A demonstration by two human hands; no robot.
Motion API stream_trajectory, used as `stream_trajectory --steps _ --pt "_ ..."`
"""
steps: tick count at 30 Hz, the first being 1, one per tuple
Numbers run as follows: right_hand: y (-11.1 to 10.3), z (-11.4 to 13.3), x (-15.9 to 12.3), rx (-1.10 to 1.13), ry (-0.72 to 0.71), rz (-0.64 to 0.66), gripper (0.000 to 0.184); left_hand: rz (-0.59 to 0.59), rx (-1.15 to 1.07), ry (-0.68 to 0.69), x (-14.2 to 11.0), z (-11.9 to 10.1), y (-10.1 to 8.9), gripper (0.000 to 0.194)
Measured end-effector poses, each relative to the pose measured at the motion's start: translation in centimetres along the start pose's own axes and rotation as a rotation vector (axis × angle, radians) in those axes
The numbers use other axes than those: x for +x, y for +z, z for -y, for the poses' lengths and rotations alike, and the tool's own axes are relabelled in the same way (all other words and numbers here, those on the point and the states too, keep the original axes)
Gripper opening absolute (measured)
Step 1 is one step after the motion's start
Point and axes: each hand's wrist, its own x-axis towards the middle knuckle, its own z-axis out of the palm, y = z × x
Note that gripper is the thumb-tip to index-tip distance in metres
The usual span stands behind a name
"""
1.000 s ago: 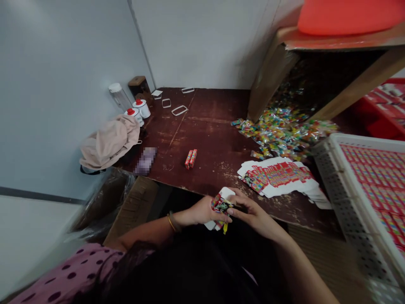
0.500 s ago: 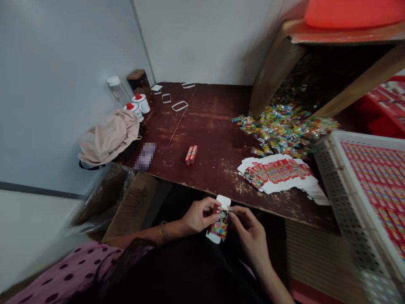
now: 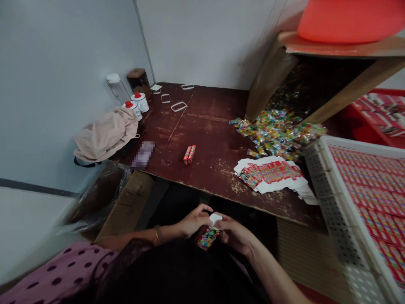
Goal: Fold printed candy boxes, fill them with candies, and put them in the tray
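Below the table's front edge, a small printed candy box [image 3: 209, 237] with a white flap sticking up is held between my two hands. My left hand [image 3: 196, 221] grips its left side near the flap, thumb bent over it. From the right, my right hand [image 3: 236, 233] has its fingers closed round the box's other side. Two red candy boxes [image 3: 189, 155] stand side by side on the table. Flat unfolded boxes [image 3: 275, 174] lie in a fanned stack to the right, with wrapped candies [image 3: 272, 131] heaped behind them.
A white perforated crate [image 3: 332, 198] of filled red boxes stands at the right. The candies spill from a cardboard box [image 3: 268, 76] topped by a red container [image 3: 351, 21]. At the left are a beige bag [image 3: 107, 133], white mugs [image 3: 141, 101] and a clear bottle [image 3: 117, 88].
My hands have drawn closer together and the box has tilted. Its lower white flap no longer shows; the upper flap stands between my fingers. The view has shifted slightly.
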Motion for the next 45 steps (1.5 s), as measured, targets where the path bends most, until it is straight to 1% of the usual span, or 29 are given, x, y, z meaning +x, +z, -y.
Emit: stream_trajectory --steps 1,3,6,7,10,13,14,17,19,21,23,25,26,27,28,30,31,32,33,34,35,36,37,38,39,40,41,43,45 --pt "-0.1 0.3 0.0 -0.085 -0.014 0.009 0.021 0.004 -0.015 -0.066 0.1 0.2 0.0 0.037" --pt "-0.2 0.6 0.1 -0.281 -0.111 0.018 0.023 0.048 -0.070 -0.175 0.3 0.6 -0.1 0.028" --pt "0.2 0.7 0.2 -0.478 -0.296 -0.053 0.046 0.183 -0.224 -0.267 0.2 0.7 -0.6 0.034" --pt "0.4 0.6 0.3 -0.501 -0.320 -0.075 0.049 0.227 -0.267 -0.277 0.2 0.6 -0.8 0.036" --pt "0.7 0.5 0.6 -0.515 -0.307 -0.094 0.037 0.348 -0.351 -0.266 -0.1 0.4 -1.7 0.041" --pt "0.4 0.8 0.5 -0.602 -0.342 -0.126 0.035 0.416 -0.337 -0.198 -0.4 0.6 -2.5 0.043" --pt "0.2 0.9 0.4 -0.664 -0.383 -0.128 0.033 0.411 -0.314 -0.182 -0.5 0.7 -2.7 0.044" --pt "-0.2 0.2 -0.2 -0.863 -0.536 -0.080 0.025 0.331 -0.257 -0.165 -0.7 1.2 -2.8 0.046" --pt "0.0 -1.2 -0.4 -0.883 -0.596 -0.109 0.025 0.282 -0.246 -0.155 -0.7 1.2 -2.4 0.046" --pt "0.5 -2.9 -0.3 -0.738 -0.627 -0.224 0.038 0.213 -0.266 -0.072 -0.4 0.6 -1.9 0.046" --pt "0.9 -4.2 0.1 -0.497 -0.622 -0.302 0.054 0.109 -0.289 0.085 0.0 -0.8 -1.6 0.043" --pt "0.5 -4.0 0.7 -0.394 -0.540 -0.254 0.051 -0.003 -0.237 0.257 0.5 -2.6 -1.9 0.039" --pt "0.0 -3.3 0.9 -0.404 -0.523 -0.250 0.046 -0.045 -0.160 0.323 0.8 -3.6 -2.3 0.039" --pt "-0.6 -2.0 1.2 -0.456 -0.520 -0.247 0.042 -0.042 -0.058 0.358 1.0 -4.6 -2.8 0.043" --pt "-1.3 -0.3 1.5 -0.541 -0.533 -0.235 0.039 0.019 0.055 0.359 1.3 -5.4 -3.4 0.048" --pt "-2.5 4.0 2.5 -0.768 -0.575 -0.167 0.037 0.254 0.268 0.279 1.8 -6.8 -4.2 0.049" --pt "-3.1 6.5 3.2 -0.903 -0.594 -0.160 0.038 0.366 0.338 0.234 2.0 -7.4 -4.4 0.047" --pt "-3.7 9.1 4.0 -1.059 -0.610 -0.224 0.038 0.445 0.370 0.204 2.2 -7.7 -4.3 0.043" --pt "-4.3 11.6 5.0 -1.191 -0.641 -0.363 0.040 0.483 0.358 0.193 2.4 -7.9 -4.1 0.042" --pt "-4.9 14.0 6.1 -1.338 -0.648 -0.615 0.041 0.491 0.307 0.191 2.6 -7.9 -3.7 0.042" --pt "-5.4 16.0 7.2 -1.467 -0.623 -0.925 0.044 0.489 0.231 0.188 2.8 -7.8 -3.2 0.043" --pt "-5.8 17.6 8.4 -1.492 -0.607 -1.070 0.049 0.488 0.148 0.180 3.0 -7.6 -2.8 0.045" --pt "-6.0 18.6 9.5 -1.522 -0.589 -1.168 0.052 0.484 0.068 0.170 3.2 -7.3 -2.4 0.045" --pt "-6.0 18.9 10.6 -1.540 -0.585 -1.207 0.054 0.473 0.002 0.165 3.4 -7.1 -2.2 0.045" --pt "-5.8 18.5 11.5 -1.555 -0.592 -1.189 0.056 0.448 -0.045 0.171 3.6 -6.8 -2.1 0.045" --pt "-5.4 17.5 12.3 -1.590 -0.608 -1.159 0.056 0.413 -0.072 0.183 3.7 -6.6 -2.2 0.045" --pt "-4.9 15.7 12.9 -1.637 -0.641 -1.114 0.055 0.372 -0.087 0.195 3.8 -6.5 -2.5 0.045" --pt "-4.1 10.9 13.2 -1.736 -0.759 -0.997 0.053 0.290 -0.100 0.197 3.9 -6.6 -3.3 0.049" --pt "-4.0 5.4 12.0 -1.784 -0.931 -0.871 0.052 0.210 -0.101 0.186 3.9 -6.9 -4.4 0.054"
